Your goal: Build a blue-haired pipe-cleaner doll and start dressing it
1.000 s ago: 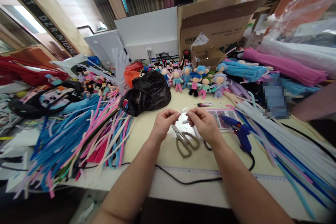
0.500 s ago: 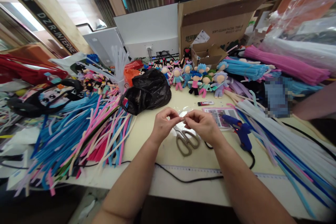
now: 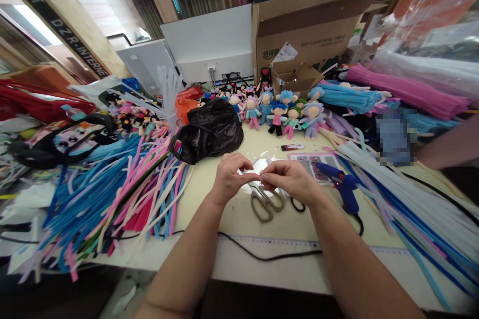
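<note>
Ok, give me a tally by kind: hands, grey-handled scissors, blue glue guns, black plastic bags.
Hands, left hand and right hand: 2
Scissors: 1
Glue gun: 1
Black bag: 1
Total: 5

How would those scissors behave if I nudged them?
The scissors lie flat, so they'd probably slide or swivel rather than roll. Their thick handles look rigid, so little flexing seems likely. The open loops should probably make them easy to hook.
</note>
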`<move>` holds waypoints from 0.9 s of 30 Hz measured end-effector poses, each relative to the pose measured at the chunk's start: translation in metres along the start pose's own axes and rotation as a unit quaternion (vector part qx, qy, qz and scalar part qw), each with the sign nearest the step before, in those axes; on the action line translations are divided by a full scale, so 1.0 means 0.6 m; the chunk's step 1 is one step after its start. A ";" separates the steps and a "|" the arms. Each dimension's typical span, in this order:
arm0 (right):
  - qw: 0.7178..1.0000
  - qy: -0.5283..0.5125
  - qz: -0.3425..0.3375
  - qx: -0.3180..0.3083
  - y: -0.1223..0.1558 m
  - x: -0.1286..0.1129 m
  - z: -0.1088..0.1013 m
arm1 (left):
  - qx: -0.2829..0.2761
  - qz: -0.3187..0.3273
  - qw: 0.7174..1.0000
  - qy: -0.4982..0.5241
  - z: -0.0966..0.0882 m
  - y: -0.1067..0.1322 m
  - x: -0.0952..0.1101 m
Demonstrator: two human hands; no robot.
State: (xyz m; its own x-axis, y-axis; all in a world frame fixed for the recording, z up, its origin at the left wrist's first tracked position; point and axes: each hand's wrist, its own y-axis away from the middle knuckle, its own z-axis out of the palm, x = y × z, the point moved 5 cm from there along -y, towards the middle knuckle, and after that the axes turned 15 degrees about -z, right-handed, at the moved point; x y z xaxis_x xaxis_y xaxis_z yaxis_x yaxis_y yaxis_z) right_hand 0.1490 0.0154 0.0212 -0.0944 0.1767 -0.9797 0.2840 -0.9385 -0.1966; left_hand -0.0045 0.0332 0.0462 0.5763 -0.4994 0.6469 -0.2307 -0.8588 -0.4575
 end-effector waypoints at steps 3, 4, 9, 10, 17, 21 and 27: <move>1.000 0.025 -0.002 -0.006 0.001 0.005 0.002 | -0.017 0.015 1.000 -0.011 0.000 0.000 0.001; 1.000 0.029 -0.002 -0.005 0.001 0.006 0.003 | -0.023 0.012 1.000 -0.008 0.000 -0.001 0.000; 1.000 -0.024 0.012 -0.003 -0.001 0.002 0.013 | -0.059 -0.041 0.992 0.101 0.005 -0.004 -0.009; 0.999 -0.040 0.013 -0.004 -0.001 0.000 0.015 | -0.069 -0.058 0.987 0.135 0.008 -0.004 -0.012; 0.997 -0.075 0.015 0.021 0.000 -0.006 0.010 | -0.113 -0.121 0.957 0.238 0.015 -0.005 -0.023; 0.999 -0.044 0.007 -0.017 0.000 -0.003 0.014 | -0.136 -0.153 0.943 0.263 0.023 -0.006 -0.031; 0.997 0.034 -0.049 0.052 -0.011 0.014 -0.004 | -0.118 -0.279 0.801 0.517 0.043 -0.007 -0.052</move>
State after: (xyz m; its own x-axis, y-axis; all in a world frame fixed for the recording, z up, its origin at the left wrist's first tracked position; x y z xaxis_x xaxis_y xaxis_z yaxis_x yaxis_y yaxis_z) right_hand 0.1486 0.0239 0.0142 -0.0511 0.2863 -0.9568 0.1753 -0.9406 -0.2908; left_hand -0.0013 0.0555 0.0121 -0.2868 0.2458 0.9259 -0.3760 -0.9178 0.1272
